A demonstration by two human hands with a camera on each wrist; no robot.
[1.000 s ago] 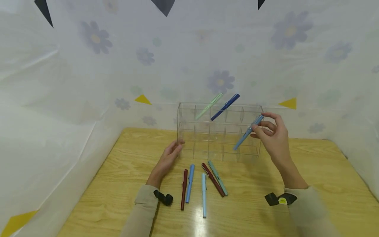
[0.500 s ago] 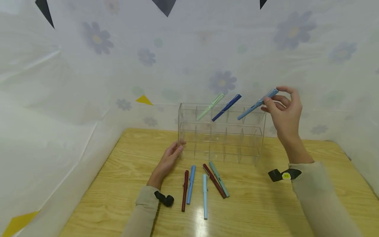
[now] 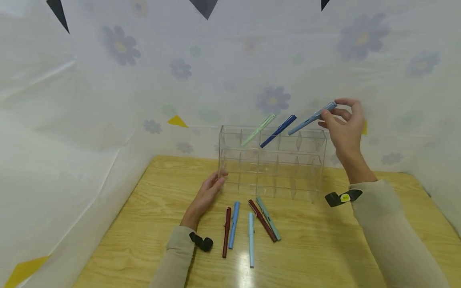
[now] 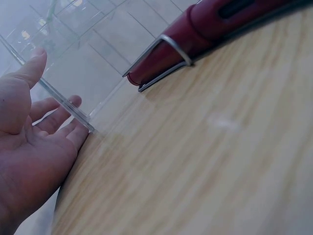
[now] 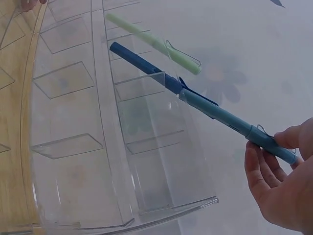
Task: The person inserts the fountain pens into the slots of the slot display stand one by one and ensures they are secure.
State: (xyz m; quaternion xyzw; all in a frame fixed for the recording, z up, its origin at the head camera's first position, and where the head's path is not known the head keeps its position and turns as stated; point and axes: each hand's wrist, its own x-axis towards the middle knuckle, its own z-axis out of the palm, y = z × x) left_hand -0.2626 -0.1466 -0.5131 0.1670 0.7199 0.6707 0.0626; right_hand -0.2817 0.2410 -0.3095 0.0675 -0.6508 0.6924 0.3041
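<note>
My right hand [image 3: 347,124] pinches the capped end of a light-blue pen [image 3: 309,120], held tilted above the upper right part of a clear divided acrylic stand [image 3: 268,154]. In the right wrist view, that pen's lower end overlaps a dark-blue pen [image 5: 142,61]; whether they touch I cannot tell. The dark-blue pen and a pale-green pen [image 3: 257,130] lean in the stand's top row. Low on the stand's left side, my left hand [image 3: 207,192] rests with relaxed fingers touching the edge, its thumb [image 4: 35,71] raised beside it.
Several pens lie on the wooden table [image 3: 306,256] before the stand: a dark-red pen [image 3: 226,232], a blue pen [image 3: 234,225], a pale-blue pen [image 3: 251,240], another dark-red pen [image 3: 263,221] and a green pen [image 3: 268,219]. A flowered sheet [image 3: 230,60] hangs behind.
My right hand has lifted the light-blue pen from before the stand's lower row to above its top row, then shifted slightly left relative to the stand. My left hand stays at the stand's side.
</note>
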